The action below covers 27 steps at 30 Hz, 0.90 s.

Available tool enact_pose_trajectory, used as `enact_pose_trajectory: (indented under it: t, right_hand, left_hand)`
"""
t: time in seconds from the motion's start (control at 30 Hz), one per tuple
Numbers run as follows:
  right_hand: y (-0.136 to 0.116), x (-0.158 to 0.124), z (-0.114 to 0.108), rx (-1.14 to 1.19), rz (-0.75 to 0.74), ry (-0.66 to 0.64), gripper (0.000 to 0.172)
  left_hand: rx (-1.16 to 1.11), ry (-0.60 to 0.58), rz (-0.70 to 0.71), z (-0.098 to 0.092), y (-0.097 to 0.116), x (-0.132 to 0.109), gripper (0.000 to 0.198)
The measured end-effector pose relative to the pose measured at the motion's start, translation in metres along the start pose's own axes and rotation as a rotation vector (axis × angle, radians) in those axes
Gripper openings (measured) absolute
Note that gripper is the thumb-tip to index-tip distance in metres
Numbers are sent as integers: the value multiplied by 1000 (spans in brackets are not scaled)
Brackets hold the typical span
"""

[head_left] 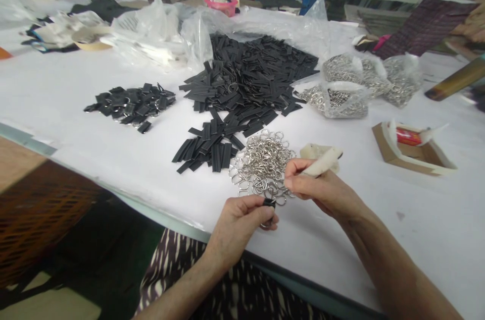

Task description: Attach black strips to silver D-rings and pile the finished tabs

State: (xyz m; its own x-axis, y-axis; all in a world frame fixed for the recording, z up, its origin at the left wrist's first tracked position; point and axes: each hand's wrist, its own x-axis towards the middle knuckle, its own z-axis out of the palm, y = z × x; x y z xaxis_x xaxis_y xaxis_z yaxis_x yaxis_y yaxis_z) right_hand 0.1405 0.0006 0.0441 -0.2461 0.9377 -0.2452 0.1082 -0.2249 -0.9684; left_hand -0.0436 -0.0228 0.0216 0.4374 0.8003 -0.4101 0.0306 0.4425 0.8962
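Observation:
My left hand [242, 216], near the table's front edge, pinches a small black strip [269, 203] with a metal ring at it. To its right, my right hand [312, 181] is closed around a cream-coloured piece [322, 162], whose exact nature is unclear. Between and beyond both hands lies a pile of silver rings [265, 156]. Loose black strips [214, 146] lie just left of the rings, in front of a larger heap of black strips [253, 70]. Farther left is a small pile of black pieces with metal rings [132, 103].
Clear bags of metal rings [344, 100] sit at the right, behind an open cardboard box [413, 158] holding a red item. Clear plastic bags [155, 32] lie at the back left. A pink basket [222, 6] stands farther back. An orange crate [45, 214] is below, left.

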Motion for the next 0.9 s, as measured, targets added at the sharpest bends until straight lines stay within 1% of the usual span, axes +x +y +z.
enact_pose_trajectory:
  t: [0.13,0.33,0.43,0.67,0.9]
  right_hand:
    - [0,2,-2,44,-1,-34,15]
    - [-9,-2,-17,187,-72,91,16]
    - [-11,-3,-22,207,-74,107,15]
    - [-8,0,-14,184,-96,85,17]
    - [-5,1,-11,167,-77,83,18]
  left_hand:
    - [-26,5,-24,1,1,-1,20]
    - [-94,24,-71,0,1,-3,19]
    - [-124,36,-70,-1,0,-4,20]
    - [-157,81,-61,-3,-6,-6,21]
    - [-226,81,-26,-4,-11,-5,19]
